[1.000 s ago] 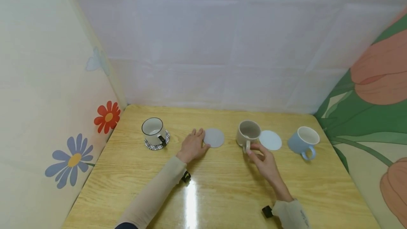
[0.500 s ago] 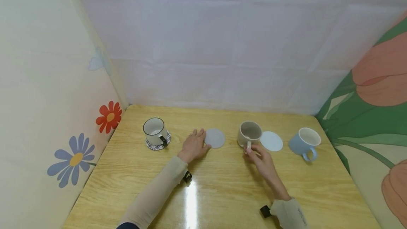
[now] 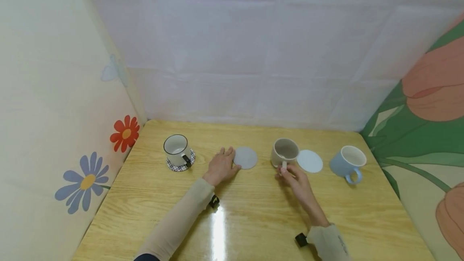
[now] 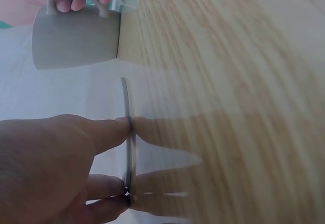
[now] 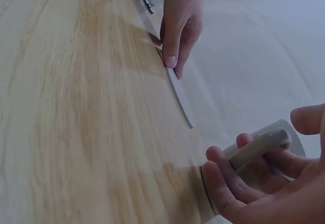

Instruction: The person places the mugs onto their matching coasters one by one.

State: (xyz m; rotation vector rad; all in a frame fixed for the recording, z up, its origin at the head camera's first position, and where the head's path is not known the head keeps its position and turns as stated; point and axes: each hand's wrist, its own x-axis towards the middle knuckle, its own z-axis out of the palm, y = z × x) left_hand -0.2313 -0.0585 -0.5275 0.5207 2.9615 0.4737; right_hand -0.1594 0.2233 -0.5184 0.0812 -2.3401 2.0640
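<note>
A grey coaster [image 3: 246, 158] lies flat on the table, and my left hand [image 3: 220, 167] rests at its left side. In the left wrist view, the thumb [image 4: 114, 131] and fingertips of that hand touch the coaster's edge, spread apart and fairly straight. To the right stands a beige mug [image 3: 284, 150], upright, its handle toward me. My right hand [image 3: 299, 182] holds this handle, with fingers curled through it in the right wrist view. A white coaster [image 3: 309, 161] lies just right of the beige mug, bare on top.
At the left, a white mug [image 3: 176, 148] with black rim and handle stands on a checked coaster [image 3: 177, 167]. A light blue mug [image 3: 342, 163] stands at the right on the wooden table [image 3: 253, 212]. Cloth-covered walls border the back and both sides.
My right wrist has shifted slightly left, and the beige mug's handle has turned a little to point more toward me. The left hand keeps its place at the grey coaster.
</note>
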